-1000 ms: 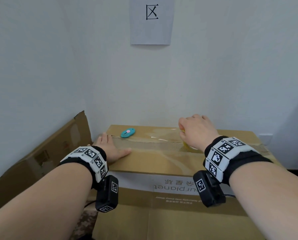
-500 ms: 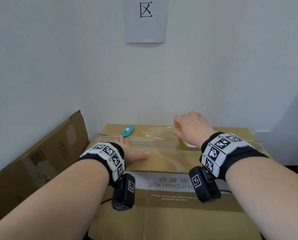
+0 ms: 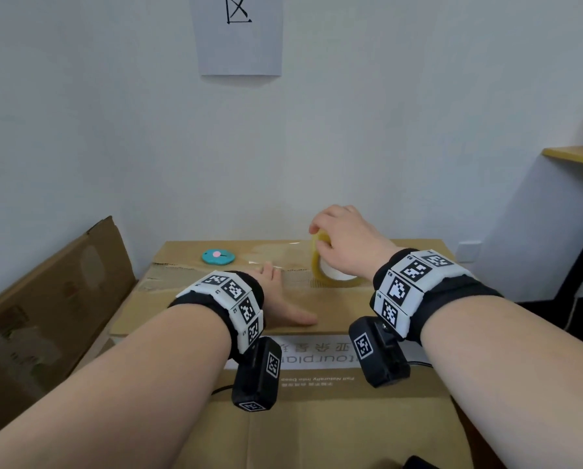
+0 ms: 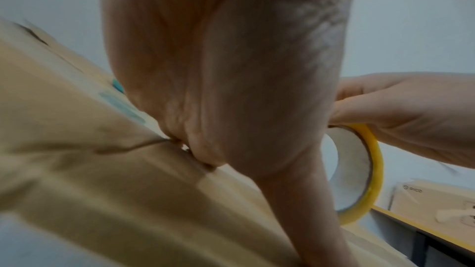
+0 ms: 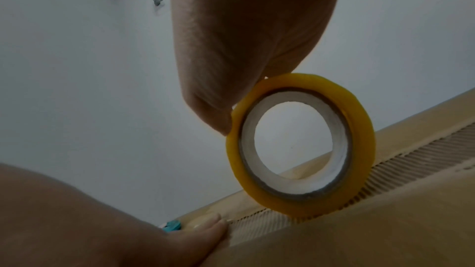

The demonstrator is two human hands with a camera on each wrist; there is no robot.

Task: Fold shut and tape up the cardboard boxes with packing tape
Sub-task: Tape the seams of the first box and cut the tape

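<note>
Cardboard box (image 3: 317, 418) top: left hand (image 3: 280, 299) flat on seam; right hand (image 3: 346, 238) at 2 o'clock grips tape roll (image 3: 330, 275) upright.

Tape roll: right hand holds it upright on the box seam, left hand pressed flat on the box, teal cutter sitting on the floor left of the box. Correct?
One error: the teal cutter lies on top of the box, near its far left corner, as the head view shows. The rest stands: the right hand holds the tape roll upright on the seam, and the left hand is pressed flat on the box.
</note>
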